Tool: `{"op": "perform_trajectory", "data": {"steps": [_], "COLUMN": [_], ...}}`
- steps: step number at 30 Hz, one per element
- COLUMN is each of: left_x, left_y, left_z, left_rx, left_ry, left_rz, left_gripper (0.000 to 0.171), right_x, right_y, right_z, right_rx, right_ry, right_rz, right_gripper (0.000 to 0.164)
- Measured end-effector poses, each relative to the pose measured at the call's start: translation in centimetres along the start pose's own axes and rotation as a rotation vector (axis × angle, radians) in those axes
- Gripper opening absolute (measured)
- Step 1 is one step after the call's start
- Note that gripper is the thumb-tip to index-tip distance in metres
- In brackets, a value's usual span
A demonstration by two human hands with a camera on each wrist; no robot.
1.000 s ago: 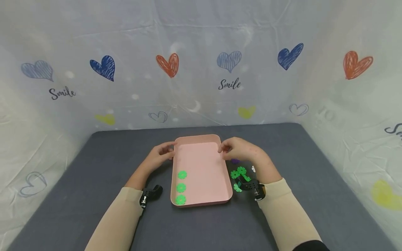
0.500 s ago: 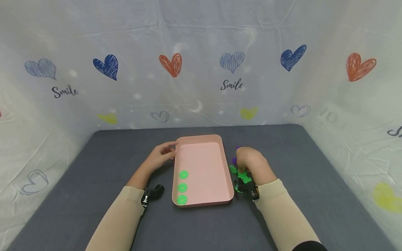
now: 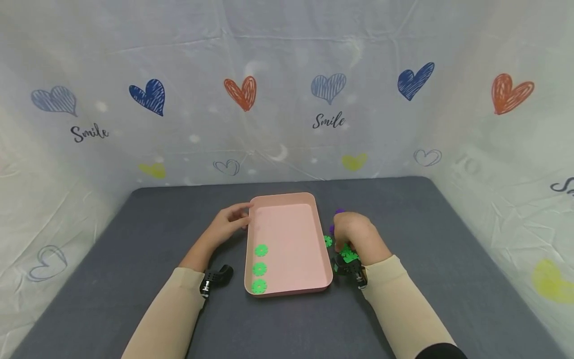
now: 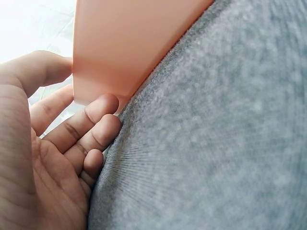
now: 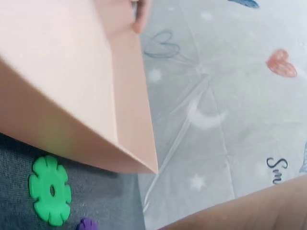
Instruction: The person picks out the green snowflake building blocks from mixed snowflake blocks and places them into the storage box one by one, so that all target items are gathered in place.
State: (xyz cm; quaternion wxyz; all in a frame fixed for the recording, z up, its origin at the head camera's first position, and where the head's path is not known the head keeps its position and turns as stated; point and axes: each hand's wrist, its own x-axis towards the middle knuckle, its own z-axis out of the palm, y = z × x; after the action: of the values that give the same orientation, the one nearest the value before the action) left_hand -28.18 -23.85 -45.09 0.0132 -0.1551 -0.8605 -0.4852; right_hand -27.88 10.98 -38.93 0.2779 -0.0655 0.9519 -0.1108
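Note:
A pink tray (image 3: 291, 239) lies on the grey cloth, with three green flower-shaped plastic discs (image 3: 259, 269) in a column along its left side. My left hand (image 3: 227, 223) rests at the tray's upper left edge, thumb and fingers touching its outer wall, fingers loosely bent. Right of the tray, my right hand (image 3: 358, 234) reaches down into a pile of green discs (image 3: 349, 254); its fingertips are hidden, so I cannot tell whether they pinch one. A loose green disc (image 5: 50, 190) lies beside the tray's right wall.
Purple discs (image 3: 340, 211) show partly behind my right hand. Black wrist cameras (image 3: 218, 275) sit on both wrists. A pale curtain (image 3: 287, 124) printed with hearts stands behind the table's far edge.
My right hand has left the tray's right rim and moved down into the green pile. One green disc there has shifted left, nearer the tray. My left hand stays put.

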Motion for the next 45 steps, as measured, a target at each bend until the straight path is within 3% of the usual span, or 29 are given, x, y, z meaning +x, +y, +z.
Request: {"op": "perform_trajectory", "data": {"steps": [3,6,9,11,15,17,20,24,28,33,39,40,45], "left_x": [0.5,0.5,0.4,0.3,0.3,0.3,0.3,0.2,0.1,0.2,-0.6,-0.7,-0.7], "left_y": [-1.6,-2.1,-2.2,-2.2,-2.4,-2.4,-2.4,-2.4,-2.5,-2.4,1.2,1.7,1.6], "left_z": [0.1,0.0,-0.1,-0.2,-0.3,-0.4,-0.6,-0.9,-1.1,-1.1,-0.7,-0.7,-0.6], "left_rx": [-0.001,-0.002,-0.006,-0.005,0.001,0.008,0.006,-0.013,-0.030,-0.033,-0.064,-0.067,-0.075], "left_ry": [0.012,0.017,0.016,0.014,0.025,0.031,0.037,0.030,0.026,0.016,-0.026,-0.033,-0.044], "left_rz": [0.005,0.003,-0.002,0.003,0.043,0.058,0.044,-0.001,-0.006,-0.004,0.002,0.007,0.034], "left_gripper": [0.049,0.050,0.051,0.051,0.048,0.047,0.047,0.049,0.049,0.050,0.049,0.048,0.048], "right_x": [0.1,-0.2,-1.1,-1.9,-3.3,-3.7,-3.8,-3.2,-2.8,-2.4,-1.4,-1.0,1.2], "right_y": [-0.2,0.1,0.6,1.0,1.1,0.6,-0.6,-2.7,-4.7,-7.0,-8.7,-8.9,-10.5], "right_z": [-0.1,-0.6,-1.4,-2.1,-3.5,-3.9,-4.1,-3.5,-2.7,-1.6,0.1,0.3,1.1], "right_rx": [-0.006,0.050,0.145,0.196,0.263,0.300,0.444,0.656,0.729,0.675,0.563,0.530,0.201], "right_ry": [0.002,-0.001,0.010,0.057,0.222,0.295,0.351,0.335,0.255,0.181,0.229,0.234,0.207], "right_rz": [-0.022,-0.071,-0.147,-0.190,-0.248,-0.277,-0.323,-0.422,-0.519,-0.610,-0.662,-0.653,-0.637], "right_gripper": [0.034,0.026,0.036,0.034,0.007,0.016,0.027,0.038,0.044,0.041,0.035,0.037,0.036]}}
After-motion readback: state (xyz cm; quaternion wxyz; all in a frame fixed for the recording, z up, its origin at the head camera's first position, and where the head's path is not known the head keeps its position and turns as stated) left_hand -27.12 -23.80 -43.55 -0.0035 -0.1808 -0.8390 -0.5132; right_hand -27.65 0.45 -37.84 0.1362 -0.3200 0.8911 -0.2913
